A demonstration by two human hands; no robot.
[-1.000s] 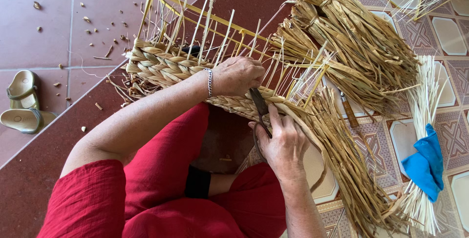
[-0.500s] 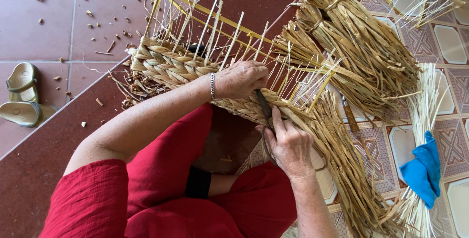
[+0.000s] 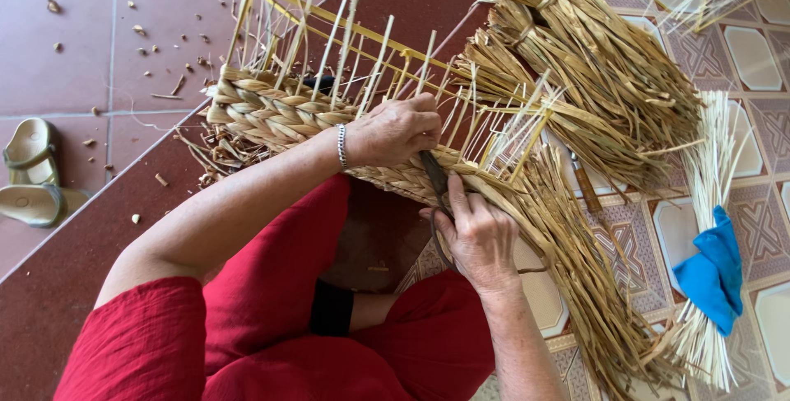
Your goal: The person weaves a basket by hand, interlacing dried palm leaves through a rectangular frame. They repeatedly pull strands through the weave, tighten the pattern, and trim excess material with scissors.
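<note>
While my left hand (image 3: 393, 131) presses down on the woven rim of the half-made basket (image 3: 271, 113), its grip folded over the plaited straw and the upright stakes, my right hand (image 3: 477, 236) sits just near of it, fingers curled around a dark metal tool (image 3: 434, 174) whose tip goes in between the strands. The basket lies on its side across my lap, the yellow frame (image 3: 346, 26) pointing to the far side and loose weaving straw (image 3: 568, 261) trailing off to the right over the tiled floor (image 3: 765, 55).

I judge the main risk is the tool slipping: its point is touching the straw right beside the left fingers, so a hard push could jab them or split a strand. Pulling too sharply could also snap a thin stake.

I count one basket, one tool and two tied straw bundles (image 3: 592, 80) at the far right. One pale bundle of stiff stalks (image 3: 716, 170) wrapped in a blue cloth (image 3: 714, 265) lies at the right edge. Two sandals (image 3: 31, 172) sit at the left, with small scraps scattered on the red tiles.
</note>
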